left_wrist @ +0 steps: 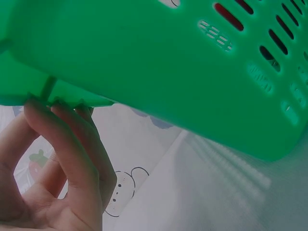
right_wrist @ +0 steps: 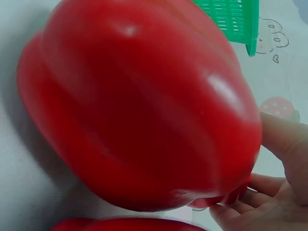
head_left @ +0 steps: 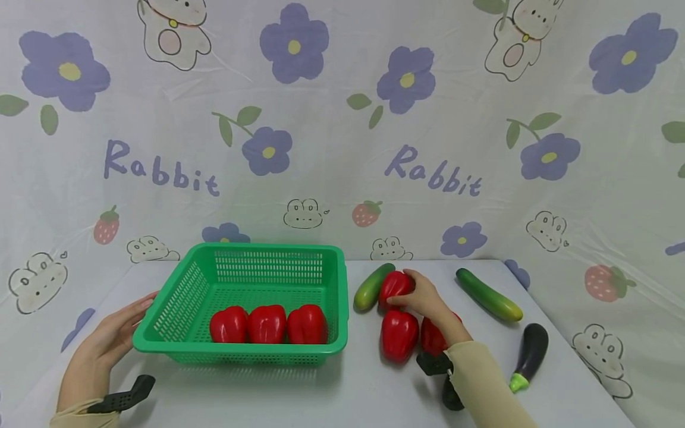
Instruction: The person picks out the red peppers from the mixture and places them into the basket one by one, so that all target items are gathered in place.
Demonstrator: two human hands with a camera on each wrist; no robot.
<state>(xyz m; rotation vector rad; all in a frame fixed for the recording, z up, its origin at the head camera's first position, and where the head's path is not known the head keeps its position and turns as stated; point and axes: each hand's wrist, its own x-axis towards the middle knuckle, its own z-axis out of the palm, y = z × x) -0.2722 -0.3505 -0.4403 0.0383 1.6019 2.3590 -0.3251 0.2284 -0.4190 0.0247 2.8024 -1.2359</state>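
Note:
At the left, my left hand (head_left: 115, 333) holds the side rim of a green plastic basket (head_left: 241, 347); in the left wrist view its bent fingers (left_wrist: 72, 139) meet the rim from below. Three red bell peppers (head_left: 267, 324) sit in a row inside, along the near wall. To the right of the basket, my right hand (head_left: 428, 300) grips another red bell pepper (head_left: 395, 288) between thumb and fingers. Nearer me stand a red bell pepper (head_left: 399, 336), large in the right wrist view, and one more red bell pepper (head_left: 432, 337), partly hidden by the right forearm.
A cucumber (head_left: 373, 288) lies left of the gripped pepper, and a longer cucumber (head_left: 489, 295) at the back right. An eggplant (head_left: 531, 353) is near the table's right edge. Another dark object (head_left: 452, 397) shows partly under the right sleeve. A patterned cloth (head_left: 332, 119) hangs behind the table.

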